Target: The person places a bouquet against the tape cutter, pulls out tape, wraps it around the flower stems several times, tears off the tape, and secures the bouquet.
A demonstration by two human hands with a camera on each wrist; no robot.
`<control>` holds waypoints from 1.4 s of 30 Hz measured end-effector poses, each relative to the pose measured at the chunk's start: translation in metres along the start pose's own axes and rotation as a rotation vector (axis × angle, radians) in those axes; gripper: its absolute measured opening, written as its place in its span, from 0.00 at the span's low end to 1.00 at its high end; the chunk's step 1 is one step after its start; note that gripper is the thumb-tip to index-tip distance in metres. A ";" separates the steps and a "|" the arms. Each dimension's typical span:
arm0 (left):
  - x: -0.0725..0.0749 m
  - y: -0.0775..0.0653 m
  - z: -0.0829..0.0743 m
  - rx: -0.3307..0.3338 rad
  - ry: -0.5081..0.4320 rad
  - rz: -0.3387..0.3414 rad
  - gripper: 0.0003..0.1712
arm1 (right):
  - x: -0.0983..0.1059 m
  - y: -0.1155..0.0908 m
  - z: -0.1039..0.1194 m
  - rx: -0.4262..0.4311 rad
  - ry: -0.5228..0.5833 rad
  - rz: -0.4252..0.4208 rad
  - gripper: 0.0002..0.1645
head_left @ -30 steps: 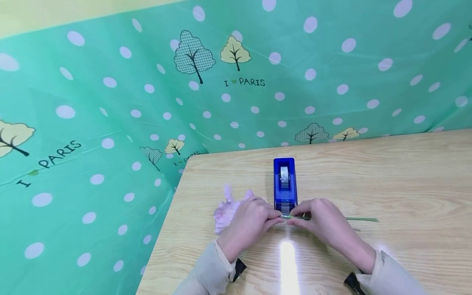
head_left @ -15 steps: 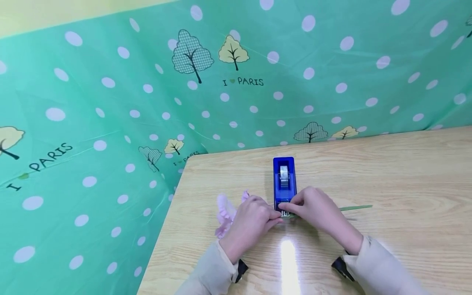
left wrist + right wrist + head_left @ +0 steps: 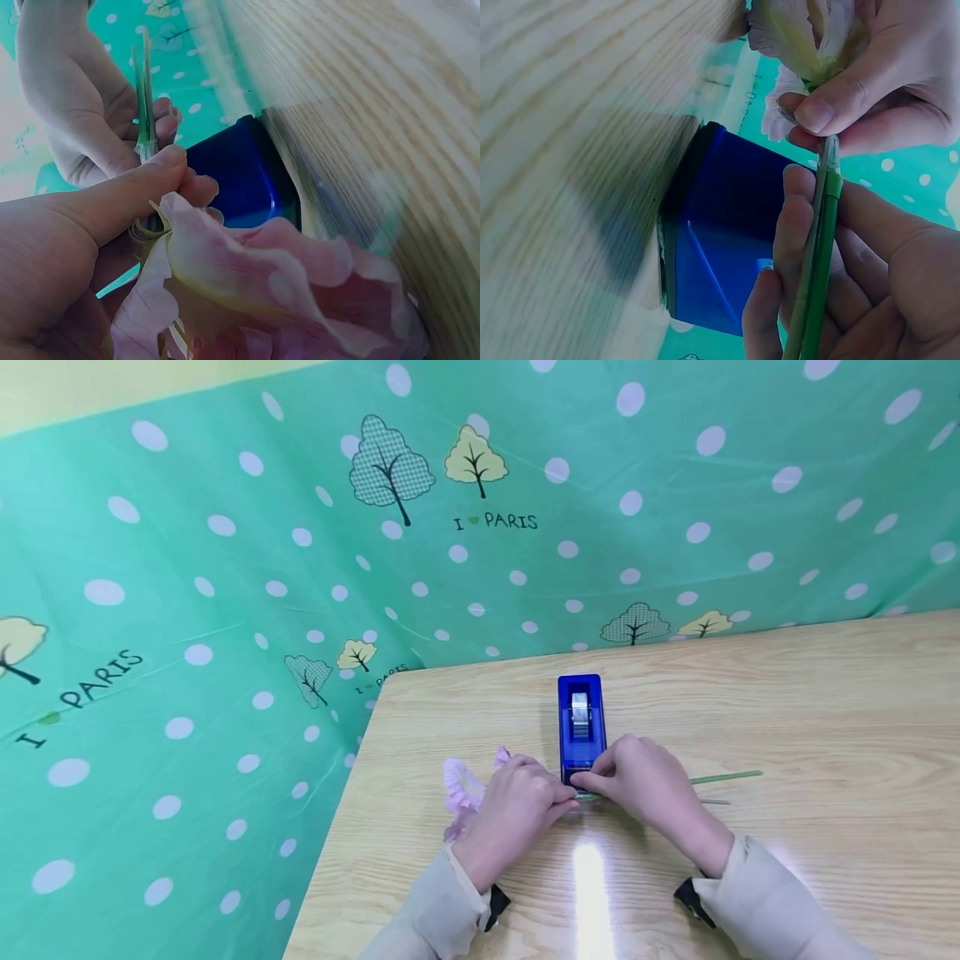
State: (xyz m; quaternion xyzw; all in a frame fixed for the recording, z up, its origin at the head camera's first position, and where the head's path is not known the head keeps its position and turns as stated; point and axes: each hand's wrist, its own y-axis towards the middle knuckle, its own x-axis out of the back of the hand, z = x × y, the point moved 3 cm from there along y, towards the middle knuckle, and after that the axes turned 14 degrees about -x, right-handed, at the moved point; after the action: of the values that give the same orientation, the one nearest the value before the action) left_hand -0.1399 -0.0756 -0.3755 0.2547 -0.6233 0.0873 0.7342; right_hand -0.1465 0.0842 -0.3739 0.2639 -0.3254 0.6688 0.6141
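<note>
Facing the table (image 3: 810,710), I took the blue tape dispenser (image 3: 583,750) as landmark. Head view: just before its near end, the left hand (image 3: 517,810) pinched the green stems (image 3: 726,777) between thumb and fingers. The pink flower (image 3: 463,789) was left of the dispenser, partly hidden by that hand. The right hand (image 3: 652,781) gripped the same stems at the dispenser's near end, their free ends running out to its right. Behind the dispenser hung a dotted green cloth (image 3: 637,543).

Left wrist view: ruffled petals partly covered the dispenser; the left thumb pressed just below the bloom.

Right wrist view: two stems crossed the right hand's curled fingers beside the dispenser. Clear film (image 3: 829,154) was on them between the hands. Whether any finger touched the dispenser, I could not tell.
</note>
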 end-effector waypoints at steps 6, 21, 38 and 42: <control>-0.001 0.001 -0.001 0.004 -0.003 -0.006 0.06 | -0.001 -0.001 0.002 0.005 -0.061 -0.067 0.12; 0.002 0.001 0.003 0.008 0.052 -0.012 0.06 | -0.001 -0.005 0.012 0.024 -0.139 -0.146 0.10; -0.002 0.001 0.002 0.021 0.049 0.001 0.06 | -0.006 -0.007 0.010 0.046 -0.188 -0.238 0.12; -0.003 0.003 0.001 0.017 0.052 0.004 0.06 | -0.004 -0.009 0.010 0.047 -0.189 -0.250 0.13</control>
State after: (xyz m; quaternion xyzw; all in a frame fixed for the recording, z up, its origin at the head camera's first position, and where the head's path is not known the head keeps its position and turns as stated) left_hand -0.1427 -0.0730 -0.3770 0.2574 -0.6035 0.1005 0.7479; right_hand -0.1377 0.0744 -0.3700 0.3783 -0.3308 0.5668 0.6529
